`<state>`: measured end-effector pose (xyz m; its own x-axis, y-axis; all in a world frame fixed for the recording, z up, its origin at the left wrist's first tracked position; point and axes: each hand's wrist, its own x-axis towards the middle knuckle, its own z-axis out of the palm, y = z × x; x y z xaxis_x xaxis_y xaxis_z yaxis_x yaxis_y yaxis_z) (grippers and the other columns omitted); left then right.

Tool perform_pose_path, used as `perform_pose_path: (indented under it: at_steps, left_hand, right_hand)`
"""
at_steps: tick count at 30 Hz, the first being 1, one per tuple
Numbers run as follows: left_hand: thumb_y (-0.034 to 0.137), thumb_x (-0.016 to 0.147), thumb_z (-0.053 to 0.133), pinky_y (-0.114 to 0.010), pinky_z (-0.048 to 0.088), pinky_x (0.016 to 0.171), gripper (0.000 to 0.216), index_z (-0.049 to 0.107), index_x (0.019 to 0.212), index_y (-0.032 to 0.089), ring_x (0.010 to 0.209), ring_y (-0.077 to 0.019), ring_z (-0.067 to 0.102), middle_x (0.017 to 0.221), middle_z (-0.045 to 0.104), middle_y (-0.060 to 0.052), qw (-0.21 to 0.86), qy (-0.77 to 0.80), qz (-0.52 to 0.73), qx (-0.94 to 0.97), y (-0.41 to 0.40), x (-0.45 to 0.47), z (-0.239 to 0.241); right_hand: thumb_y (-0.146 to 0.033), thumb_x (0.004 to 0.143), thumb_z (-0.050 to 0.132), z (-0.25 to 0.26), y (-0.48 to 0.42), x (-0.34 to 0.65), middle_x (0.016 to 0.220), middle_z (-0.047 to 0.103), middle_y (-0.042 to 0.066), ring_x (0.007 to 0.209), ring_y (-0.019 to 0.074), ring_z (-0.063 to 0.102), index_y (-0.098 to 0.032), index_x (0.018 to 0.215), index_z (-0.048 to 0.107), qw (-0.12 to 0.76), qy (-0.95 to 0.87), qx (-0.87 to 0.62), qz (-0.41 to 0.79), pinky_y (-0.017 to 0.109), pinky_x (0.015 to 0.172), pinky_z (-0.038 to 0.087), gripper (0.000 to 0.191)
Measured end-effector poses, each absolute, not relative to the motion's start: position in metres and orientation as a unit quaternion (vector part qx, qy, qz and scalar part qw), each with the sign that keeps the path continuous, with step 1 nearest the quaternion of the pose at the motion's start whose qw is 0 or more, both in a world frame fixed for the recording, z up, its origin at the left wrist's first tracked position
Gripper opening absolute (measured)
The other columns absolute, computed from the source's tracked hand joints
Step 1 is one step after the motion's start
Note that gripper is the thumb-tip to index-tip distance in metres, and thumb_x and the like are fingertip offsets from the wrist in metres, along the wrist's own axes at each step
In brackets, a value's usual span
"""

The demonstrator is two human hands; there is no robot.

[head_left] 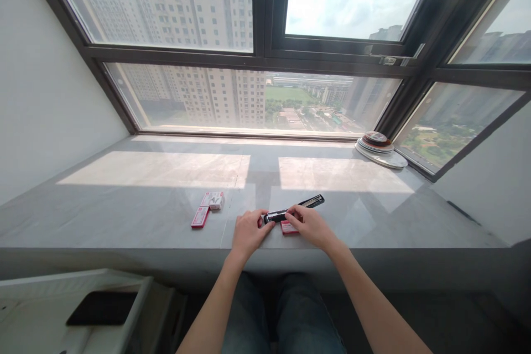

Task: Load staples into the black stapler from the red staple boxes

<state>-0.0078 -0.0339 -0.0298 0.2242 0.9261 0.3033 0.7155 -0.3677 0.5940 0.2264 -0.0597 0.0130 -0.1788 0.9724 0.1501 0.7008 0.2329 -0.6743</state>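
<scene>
Just below the centre of the frame, both my hands meet on a black stapler (306, 203) lying on the grey sill (124, 215), its far end pointing up and right. My left hand (248, 234) pinches the near end with its fingertips. My right hand (310, 225) grasps the body from above, over a small red box (286, 228). Two more red boxes (200, 217) lie apart to the left. I judge the right hand should pin the body flat while the left works gently.
</scene>
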Motion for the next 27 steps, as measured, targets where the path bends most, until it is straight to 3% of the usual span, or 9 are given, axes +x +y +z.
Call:
perform_pose_path:
  at_steps: [3, 7, 10, 14, 19, 27]
  left_hand:
    - [0.049, 0.086, 0.066, -0.032, 0.037, 0.076, 0.03, 0.071, 0.11, 0.031, 0.08, -0.0221, 0.06, 0.073, 0.063, 0.001, 0.17, 0.536, 0.316, 0.764, -0.033, -0.008, -0.03]
    - [0.048, 0.086, 0.065, -0.032, 0.036, 0.077, 0.029, 0.07, 0.11, 0.031, 0.083, -0.0224, 0.061, 0.075, 0.063, 0.001, 0.174, 0.536, 0.318, 0.762, -0.034, -0.007, -0.03]
    - [0.047, 0.086, 0.065, -0.033, 0.036, 0.078, 0.03, 0.07, 0.11, 0.03, 0.085, -0.0222, 0.061, 0.078, 0.065, 0.0, 0.172, 0.538, 0.314, 0.763, -0.035, -0.006, -0.03]
    - [0.048, 0.086, 0.065, -0.033, 0.035, 0.079, 0.031, 0.069, 0.111, 0.03, 0.087, -0.0218, 0.061, 0.079, 0.065, 0.001, 0.171, 0.549, 0.298, 0.762, -0.034, -0.006, -0.028]
    - [0.049, 0.086, 0.066, -0.032, 0.034, 0.077, 0.03, 0.068, 0.11, 0.03, 0.086, -0.0221, 0.061, 0.078, 0.065, 0.001, 0.171, 0.554, 0.288, 0.762, -0.032, -0.006, -0.028]
    - [0.033, 0.088, 0.06, -0.035, 0.04, 0.083, 0.029, 0.063, 0.116, 0.027, 0.084, -0.0211, 0.06, 0.083, 0.063, 0.0, 0.158, 0.548, 0.326, 0.754, -0.043, -0.002, -0.018]
  right_hand:
    - [-0.064, 0.091, 0.053, 0.0, -0.065, 0.262, 0.066, 0.06, 0.001, 0.061, 0.0159, 0.053, -0.019, 0.087, 0.071, 0.322, -0.646, -0.631, 0.285, 0.026, 0.057, 0.035, 0.049]
    - [-0.069, 0.087, 0.055, -0.003, -0.056, 0.295, 0.071, 0.058, -0.001, 0.047, 0.0094, 0.037, -0.018, 0.114, 0.065, 0.391, -0.552, -0.613, 0.408, 0.024, 0.046, 0.028, 0.059]
    - [-0.065, 0.086, 0.061, 0.012, -0.038, 0.283, 0.079, 0.059, 0.0, 0.054, 0.0097, 0.043, -0.018, 0.113, 0.065, 0.417, -0.599, -0.545, 0.413, 0.024, 0.048, 0.029, 0.054]
    - [-0.051, 0.083, 0.071, 0.03, -0.017, 0.245, 0.07, 0.056, -0.004, 0.063, 0.0128, 0.05, -0.022, 0.109, 0.067, 0.344, -0.731, -0.491, 0.327, 0.024, 0.058, 0.035, 0.04]
    - [-0.038, 0.084, 0.071, 0.03, -0.013, 0.218, 0.065, 0.055, -0.006, 0.061, 0.0121, 0.048, -0.021, 0.1, 0.067, 0.247, -0.795, -0.493, 0.251, 0.024, 0.058, 0.03, 0.025]
    - [-0.035, 0.084, 0.065, 0.027, -0.015, 0.235, 0.069, 0.061, -0.002, 0.064, 0.0139, 0.052, -0.022, 0.102, 0.071, 0.236, -0.773, -0.551, 0.21, 0.024, 0.06, 0.032, 0.023]
